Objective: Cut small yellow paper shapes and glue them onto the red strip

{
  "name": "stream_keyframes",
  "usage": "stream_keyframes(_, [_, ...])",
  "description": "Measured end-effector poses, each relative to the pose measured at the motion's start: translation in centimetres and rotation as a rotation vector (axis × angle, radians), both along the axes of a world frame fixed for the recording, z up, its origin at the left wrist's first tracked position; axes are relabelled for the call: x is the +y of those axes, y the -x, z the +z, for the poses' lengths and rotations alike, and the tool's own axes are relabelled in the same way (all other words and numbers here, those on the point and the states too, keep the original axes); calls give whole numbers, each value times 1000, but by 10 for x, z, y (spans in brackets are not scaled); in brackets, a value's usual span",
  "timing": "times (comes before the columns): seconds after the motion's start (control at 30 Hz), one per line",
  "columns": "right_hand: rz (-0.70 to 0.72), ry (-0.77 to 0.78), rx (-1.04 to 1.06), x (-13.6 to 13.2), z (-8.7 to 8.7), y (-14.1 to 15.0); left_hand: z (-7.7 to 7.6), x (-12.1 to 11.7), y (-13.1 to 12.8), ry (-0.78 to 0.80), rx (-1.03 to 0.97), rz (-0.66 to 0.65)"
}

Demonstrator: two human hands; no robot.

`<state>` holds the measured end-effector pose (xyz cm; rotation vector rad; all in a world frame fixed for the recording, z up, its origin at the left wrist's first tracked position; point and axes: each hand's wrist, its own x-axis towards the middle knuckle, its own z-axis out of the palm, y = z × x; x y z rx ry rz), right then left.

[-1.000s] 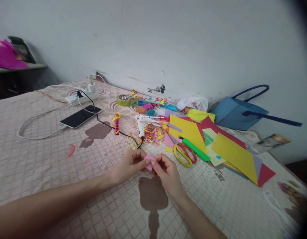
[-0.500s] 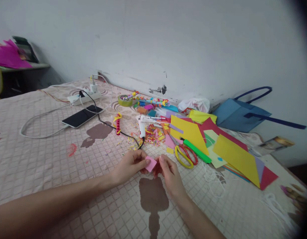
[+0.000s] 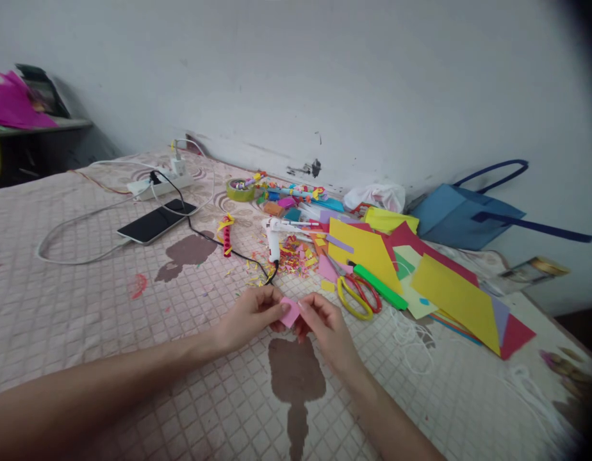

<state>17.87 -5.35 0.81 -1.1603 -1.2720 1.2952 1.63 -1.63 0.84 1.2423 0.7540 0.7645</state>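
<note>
A small pink paper square [image 3: 289, 313] is pinched between the thumb and fingers of my left hand [image 3: 257, 315]. My right hand [image 3: 325, 323] has its thumb and fingers closed on the right edge of the same paper. Both hands are above the patterned cloth, just in front of a white glue gun [image 3: 273, 242], which has a black cord. Beside it lie many coloured paper scraps [image 3: 296, 258]. Scissors with one yellow and one red handle [image 3: 358, 296] rest to the right of my right hand, against a green box cutter [image 3: 380, 286].
Yellow card sheets [image 3: 457, 298] and other coloured sheets spread on the right, near white string [image 3: 412, 339] and a blue bag [image 3: 469, 214]. On the left are a phone [image 3: 156, 221], a power strip [image 3: 161, 186] and cables. A tape roll [image 3: 240, 190] stands near the wall.
My right thumb and fingers have moved in to the paper's right edge, which was free of them before. My left hand keeps its pinch. The view has shifted slightly.
</note>
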Motion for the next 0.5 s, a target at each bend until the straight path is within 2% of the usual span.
stream_keyframes(0.5, [-33,-26,-47,-2,1,3,-2,-1,-1,3,-16,-11])
